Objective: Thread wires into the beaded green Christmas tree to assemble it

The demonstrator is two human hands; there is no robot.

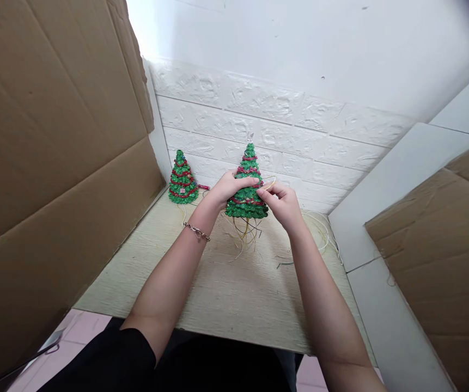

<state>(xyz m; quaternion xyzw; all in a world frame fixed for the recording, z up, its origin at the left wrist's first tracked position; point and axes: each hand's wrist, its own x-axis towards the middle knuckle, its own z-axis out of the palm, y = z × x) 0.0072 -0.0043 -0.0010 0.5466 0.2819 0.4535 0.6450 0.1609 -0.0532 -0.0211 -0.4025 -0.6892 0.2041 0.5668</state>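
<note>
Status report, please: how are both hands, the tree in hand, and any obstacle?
Left hand grips tree, upright. Right hand at tree's side, by thin loop; pinch unclear. Loose strands hang below; no obstruction visible.

Larger tree green with pinkish-red bands, white brick-patterned wall
</note>
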